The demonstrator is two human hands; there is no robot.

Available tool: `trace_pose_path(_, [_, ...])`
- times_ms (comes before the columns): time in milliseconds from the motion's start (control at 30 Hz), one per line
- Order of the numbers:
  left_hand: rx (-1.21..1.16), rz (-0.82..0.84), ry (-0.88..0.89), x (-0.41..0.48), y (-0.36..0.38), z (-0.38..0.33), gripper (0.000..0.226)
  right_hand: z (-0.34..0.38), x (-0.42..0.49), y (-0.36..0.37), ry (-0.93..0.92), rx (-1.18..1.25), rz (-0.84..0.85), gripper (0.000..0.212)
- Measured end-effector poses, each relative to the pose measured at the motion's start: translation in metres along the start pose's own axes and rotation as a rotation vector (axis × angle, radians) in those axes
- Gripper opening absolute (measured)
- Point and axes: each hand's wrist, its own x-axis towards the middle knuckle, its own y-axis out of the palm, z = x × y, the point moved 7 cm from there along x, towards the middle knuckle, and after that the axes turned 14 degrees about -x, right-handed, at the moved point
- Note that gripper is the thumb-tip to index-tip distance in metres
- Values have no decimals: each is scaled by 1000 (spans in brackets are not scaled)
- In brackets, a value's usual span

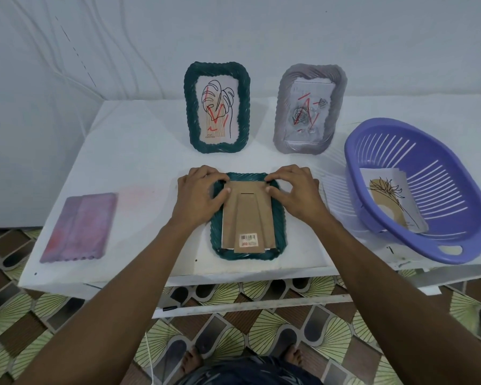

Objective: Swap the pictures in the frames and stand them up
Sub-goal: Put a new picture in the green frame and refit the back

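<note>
A dark green frame (278, 223) lies face down near the table's front edge, its brown cardboard back (246, 218) with a folded stand and a barcode sticker facing up. My left hand (199, 194) grips the frame's top left corner, thumb on the cardboard. My right hand (295, 191) grips the top right corner, fingers curled over the rim and thumb at the cardboard's edge. Behind them a second green frame (190, 112) stands upright with a leaf drawing. A grey frame (282, 115) with a rose picture stands upright to its right.
A purple frame (79, 227) lies face down at the front left. A purple slotted basket (456, 234) at the right holds a stack of pictures (392, 198), a plant drawing on top. The white table (139, 151) ends just below the green frame.
</note>
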Motion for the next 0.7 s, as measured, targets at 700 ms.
trace_pose_path(700, [-180,201,104,-103,-10,-29,44,19,-102,-18,-273,55,39,31])
